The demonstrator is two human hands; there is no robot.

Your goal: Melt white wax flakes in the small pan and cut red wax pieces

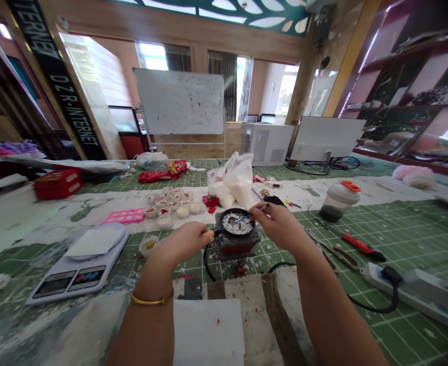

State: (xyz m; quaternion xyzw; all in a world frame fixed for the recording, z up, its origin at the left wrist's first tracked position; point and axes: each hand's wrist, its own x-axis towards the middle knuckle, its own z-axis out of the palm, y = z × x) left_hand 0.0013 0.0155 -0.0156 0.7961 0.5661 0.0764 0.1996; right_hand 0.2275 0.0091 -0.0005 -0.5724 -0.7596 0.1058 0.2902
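Black frying pan at the centre of the frame, set over a squat dark-red burner, with white flakes spread across the inside. Hands apart, one on either side of the pan: left hand clamped on the wooden-ended handle, just left of centre; right hand closed on a thin blue stick, tip down among the flakes. Gold bangle around the left wrist. Behind the pan, plastic bags of white material, with a red flower just beside them. Left of centre, a cluster of small cups with pale filling, many topped with red bits; near them, a pink mould. At lower left, a digital scale bearing folded white paper. Toward the right of the frame, a lidded shaker with dark contents, a red-handled tool and a white power strip, all on the green, white-lined surface. At bottom centre, a white sheet lying between the forearms. At upper centre, a whiteboard, marks too blurred to read.
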